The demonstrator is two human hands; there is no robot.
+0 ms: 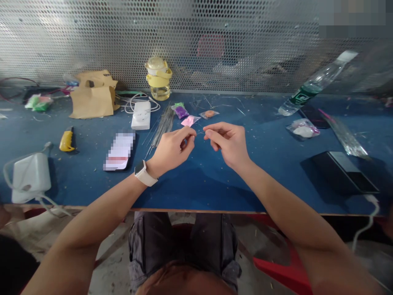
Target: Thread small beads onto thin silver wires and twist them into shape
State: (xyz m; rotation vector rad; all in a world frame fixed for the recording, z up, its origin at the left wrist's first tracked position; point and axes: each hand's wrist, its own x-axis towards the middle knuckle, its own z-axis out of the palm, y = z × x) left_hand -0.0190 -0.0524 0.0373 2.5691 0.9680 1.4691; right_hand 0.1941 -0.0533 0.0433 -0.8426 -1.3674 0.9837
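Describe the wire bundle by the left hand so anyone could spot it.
On the blue table, find the yellow bottle. Just in front of it, between the white block and small packets, lies the wire bundle: long, thin and grey, unlike those bright packets.

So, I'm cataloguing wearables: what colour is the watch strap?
The watch strap is white, best seen in the head view.

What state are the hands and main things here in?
Left hand: fingers curled; anything held too fine to tell.
Right hand: fingers curled; likewise unclear.
Watch: strapped on, screen dark.
Phone at left: face up, screen lit.
Yellow-topped bottle: upright, lidded.
Green-labelled bottle: tilted, capped.
Grey wires: lying loosely bunched.
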